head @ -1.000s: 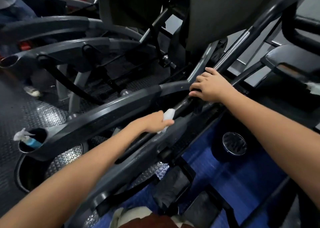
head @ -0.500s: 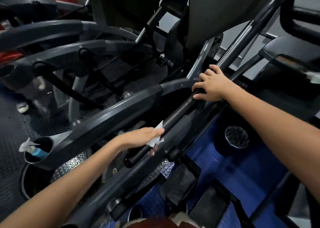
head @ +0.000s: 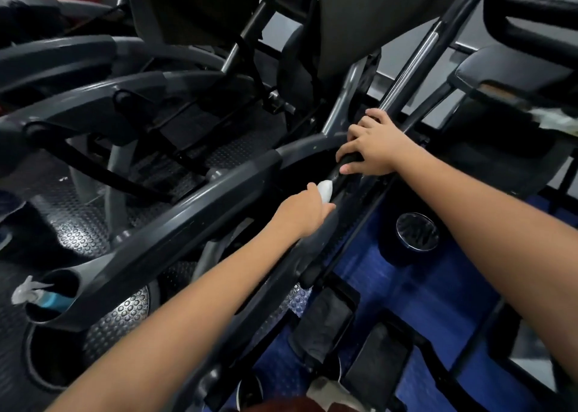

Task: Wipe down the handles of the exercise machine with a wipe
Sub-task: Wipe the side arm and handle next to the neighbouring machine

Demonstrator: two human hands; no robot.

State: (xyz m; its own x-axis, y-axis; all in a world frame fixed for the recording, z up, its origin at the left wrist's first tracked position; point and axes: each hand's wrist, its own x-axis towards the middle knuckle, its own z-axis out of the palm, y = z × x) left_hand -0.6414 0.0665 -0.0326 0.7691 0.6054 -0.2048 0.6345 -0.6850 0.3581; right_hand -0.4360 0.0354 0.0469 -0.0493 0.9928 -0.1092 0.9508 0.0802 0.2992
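A black handle bar of the exercise machine runs diagonally from lower left to upper right through the middle of the view. My left hand wraps around this bar with a white wipe bunched between fingers and bar; only the wipe's upper end shows. My right hand grips the same bar a little higher up, fingers curled over it and thumb underneath. The two hands are close together, with a short stretch of bare bar between them.
A grey curved side rail lies left of the bar and ends in a cup holder holding a spray bottle. Black foot pedals sit below over blue flooring. More machine frames crowd the left and top.
My left hand slid down the bar with the wipe, then back up toward my right hand. My right hand stayed gripping the upper bar.
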